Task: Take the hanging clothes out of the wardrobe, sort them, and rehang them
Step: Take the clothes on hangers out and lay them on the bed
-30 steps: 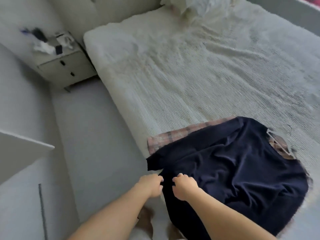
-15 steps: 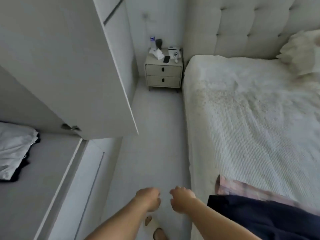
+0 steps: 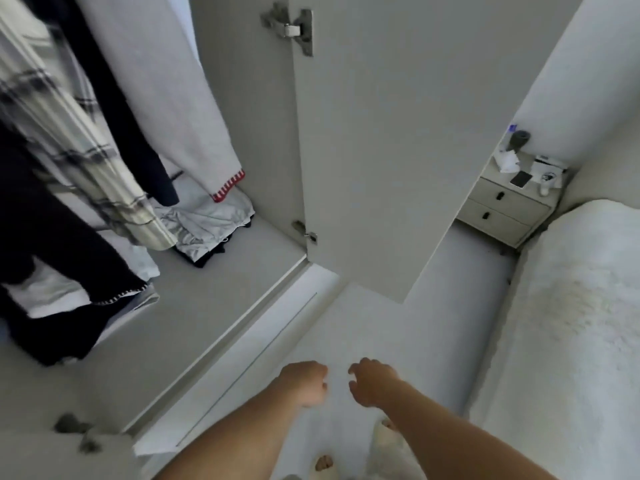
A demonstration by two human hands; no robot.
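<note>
Both hands low centre, left hand (image 3: 306,382) and right hand (image 3: 372,381) loosely curled, holding nothing; plaid shirt (image 3: 79,140) and dark garments (image 3: 52,237) hang upper left inside open white wardrobe (image 3: 363,150).

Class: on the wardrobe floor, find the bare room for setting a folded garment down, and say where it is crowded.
Bare: the wardrobe floor in front, from the crumpled grey cloth to the open door. Crowded: the back and left, under the hanging plaid shirt and dark garments.
</note>
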